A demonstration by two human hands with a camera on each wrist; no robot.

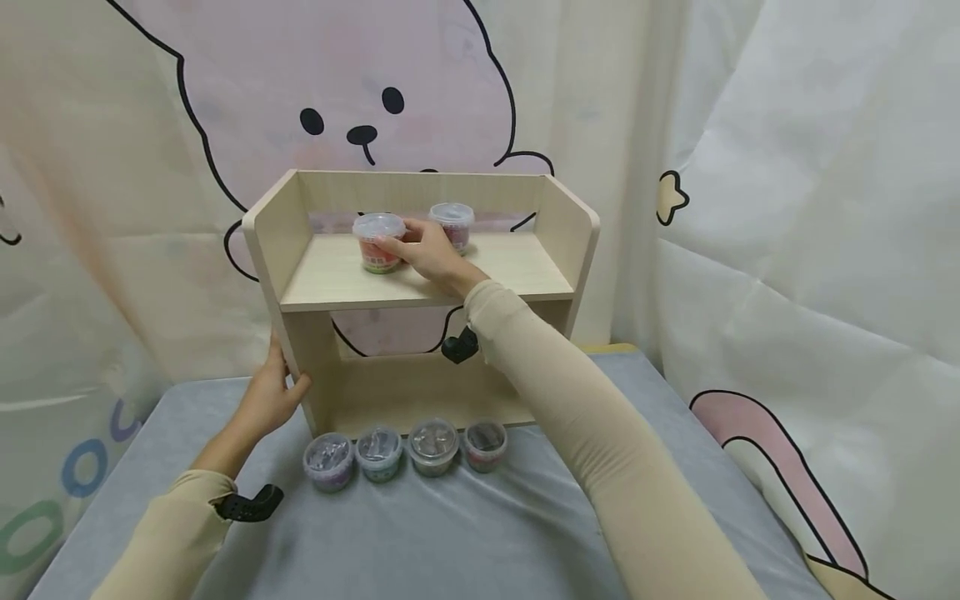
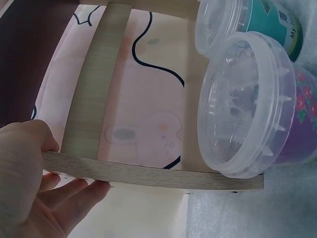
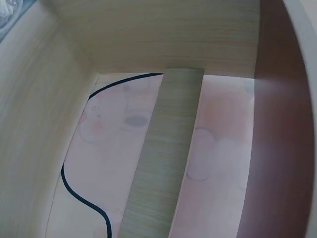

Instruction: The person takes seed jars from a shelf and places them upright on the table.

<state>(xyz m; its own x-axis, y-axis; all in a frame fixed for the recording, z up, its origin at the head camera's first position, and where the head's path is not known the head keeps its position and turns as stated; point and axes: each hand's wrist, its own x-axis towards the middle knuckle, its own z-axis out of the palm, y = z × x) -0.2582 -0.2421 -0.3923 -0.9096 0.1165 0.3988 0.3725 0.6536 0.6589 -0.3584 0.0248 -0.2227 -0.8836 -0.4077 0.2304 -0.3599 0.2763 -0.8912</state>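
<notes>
A small wooden shelf [image 1: 420, 287] with two levels stands on the cloth-covered table. My left hand [image 1: 267, 396] grips the edge of its left side panel [image 2: 148, 173], thumb on the inner face and fingers outside. On the upper board, my right hand [image 1: 435, 257] holds a small plastic tub [image 1: 379, 243] with a clear lid and a red and green body, thumb and fingers at its right side. Behind that hand stands a second lidded tub [image 1: 453, 223], dark reddish. The right wrist view looks into the shelf's lower compartment [image 3: 153, 158]; the right hand is out of it.
Several lidded tubs stand in a row before the shelf: a purple one [image 1: 328, 463], a teal one [image 1: 378, 455], a pale one [image 1: 432, 448] and a reddish one [image 1: 485, 446]. Grey-blue cloth [image 1: 420, 542] covers the table. A printed curtain [image 1: 600, 100] hangs behind.
</notes>
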